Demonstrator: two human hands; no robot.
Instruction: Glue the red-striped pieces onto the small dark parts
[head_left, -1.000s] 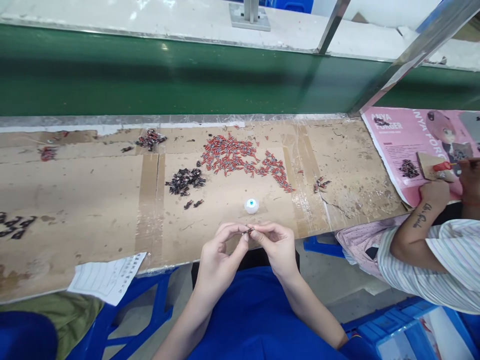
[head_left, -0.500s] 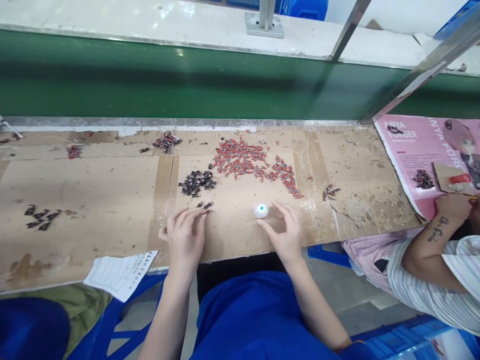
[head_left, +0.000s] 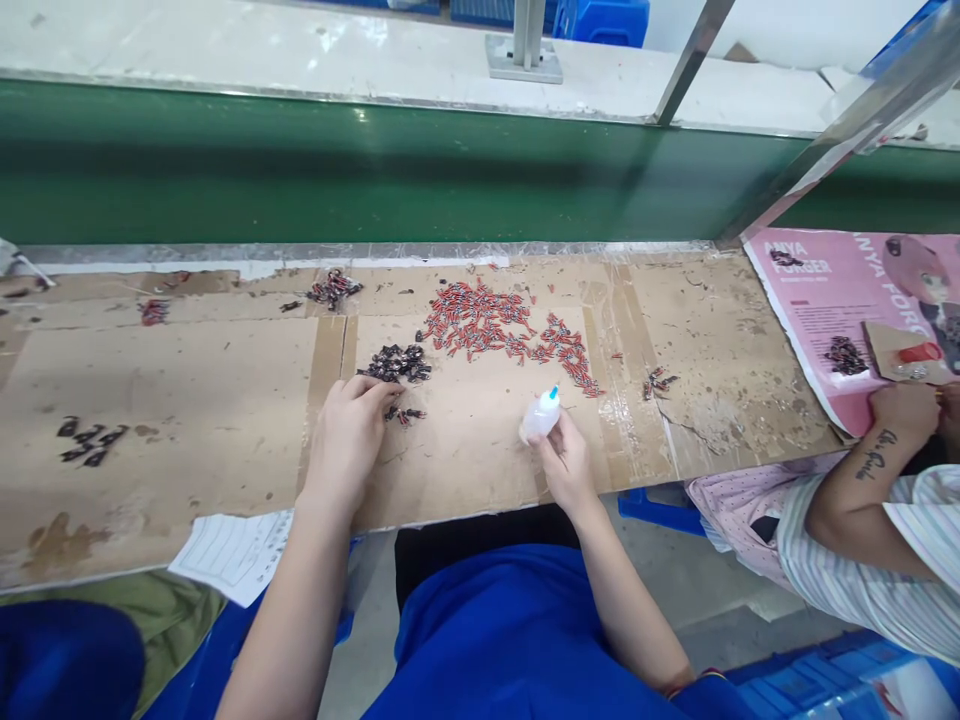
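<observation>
My right hand (head_left: 568,465) grips a small white squeeze bottle (head_left: 541,416) with a blue tip, tilted above the cardboard. My left hand (head_left: 347,428) has its fingertips pressed together at the front edge of a pile of small black parts (head_left: 396,362); whatever they pinch is too small to make out. Just right of those fingertips lie a few black-and-red pieces (head_left: 407,415). Beyond both hands spreads a large heap of small red parts with metallic ends (head_left: 480,318).
Cardboard (head_left: 225,410) covers the bench, with a green wall (head_left: 337,180) behind. Other small clusters (head_left: 94,440) lie at left and right. A paper sheet (head_left: 229,555) overhangs the front edge. At right, a co-worker's arm (head_left: 862,480) rests by a pink poster (head_left: 814,320).
My right hand has taken hold of the bottle, which stood upright and is now lifted and tilted. My left hand has moved from the few pieces to the black pile, up and left.
</observation>
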